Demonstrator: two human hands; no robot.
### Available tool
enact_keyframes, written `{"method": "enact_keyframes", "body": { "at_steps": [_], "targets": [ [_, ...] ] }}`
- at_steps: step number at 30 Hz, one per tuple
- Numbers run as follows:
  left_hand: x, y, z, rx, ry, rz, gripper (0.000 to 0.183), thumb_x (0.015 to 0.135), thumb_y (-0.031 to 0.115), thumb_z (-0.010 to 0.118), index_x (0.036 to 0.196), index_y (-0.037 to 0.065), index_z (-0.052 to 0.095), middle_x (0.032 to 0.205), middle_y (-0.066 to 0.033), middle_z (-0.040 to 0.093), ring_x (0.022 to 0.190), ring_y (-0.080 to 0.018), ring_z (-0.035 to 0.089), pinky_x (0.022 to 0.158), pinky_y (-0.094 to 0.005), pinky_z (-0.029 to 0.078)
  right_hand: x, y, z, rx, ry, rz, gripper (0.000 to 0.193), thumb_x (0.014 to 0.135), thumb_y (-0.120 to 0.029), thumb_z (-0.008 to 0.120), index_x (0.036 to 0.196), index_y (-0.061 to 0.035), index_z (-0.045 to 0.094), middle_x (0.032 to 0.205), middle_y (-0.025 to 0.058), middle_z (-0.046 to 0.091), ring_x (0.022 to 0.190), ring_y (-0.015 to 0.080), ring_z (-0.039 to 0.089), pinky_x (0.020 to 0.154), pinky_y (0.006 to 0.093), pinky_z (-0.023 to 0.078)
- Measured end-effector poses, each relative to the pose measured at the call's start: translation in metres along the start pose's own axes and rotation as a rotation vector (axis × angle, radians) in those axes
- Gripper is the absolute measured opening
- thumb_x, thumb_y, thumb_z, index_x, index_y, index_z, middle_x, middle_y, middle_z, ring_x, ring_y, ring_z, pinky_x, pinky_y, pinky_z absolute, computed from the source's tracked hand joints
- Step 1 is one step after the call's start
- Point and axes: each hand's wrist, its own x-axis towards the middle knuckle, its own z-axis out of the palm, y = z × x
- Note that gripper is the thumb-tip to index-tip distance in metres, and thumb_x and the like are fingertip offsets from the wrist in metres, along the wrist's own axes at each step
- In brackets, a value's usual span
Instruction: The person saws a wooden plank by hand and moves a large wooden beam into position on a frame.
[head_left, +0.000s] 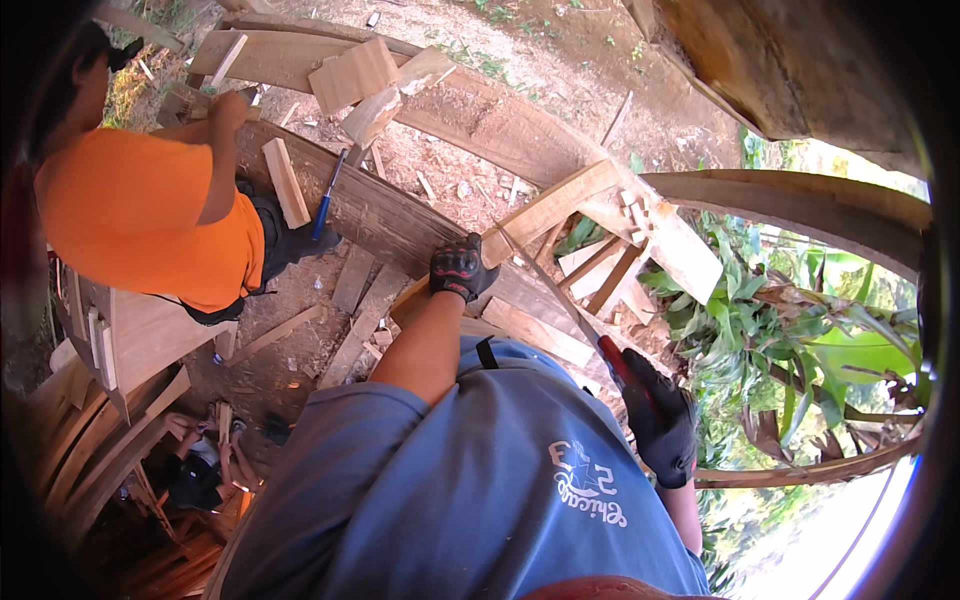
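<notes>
My left hand [462, 268], in a black work glove, is closed on a light wooden board [560, 203] that lies across a long dark plank [380, 210]. Its knuckles face up, and its fingertips are partly hidden. My right hand [660, 415], also gloved in black, is wrapped around the red handle of a handsaw [562, 290]. The thin blade slants up and left from the handle to the edge of the board, just right of my left hand. Whether the teeth have cut into the wood cannot be made out.
At left a person in an orange shirt [150, 205] stands by the plank, near a blue-handled tool [325, 200]. Loose wood blocks [355, 75] and offcuts [600, 270] lie about. Curved timbers [800, 205] and green plants [730, 300] are at right. Another person [200, 470] is lower left.
</notes>
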Motion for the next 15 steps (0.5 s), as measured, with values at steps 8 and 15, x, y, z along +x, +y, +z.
{"method": "enact_keyframes", "body": {
  "at_steps": [8,15],
  "targets": [
    [0.004,-0.001,0.0,0.024,-0.044,0.013,0.064,0.086,0.058,0.075,0.128,0.01,0.066,0.113,-0.0195,0.078,0.106,-0.0384,0.076,0.095,-0.0517,0.057,0.014,-0.006,0.006,-0.044,0.02,-0.102,0.053,0.096,0.005,0.067,0.148,-0.0039,0.059,0.136,0.0109,0.076,0.102,0.0305,0.079,0.085,0.039,0.063],
    [0.006,0.009,-0.017,-0.015,-0.182,-0.037,0.069,0.086,0.06,0.075,0.133,0.01,0.064,0.119,-0.0191,0.076,0.114,-0.036,0.073,0.098,-0.0516,0.057,0.028,0.026,0.071,0.011,0.01,0.047,0.044,0.099,0.0,0.063,0.143,-0.0064,0.065,0.138,0.0098,0.075,0.102,0.0308,0.081,0.086,0.0374,0.063]
  ]
}}
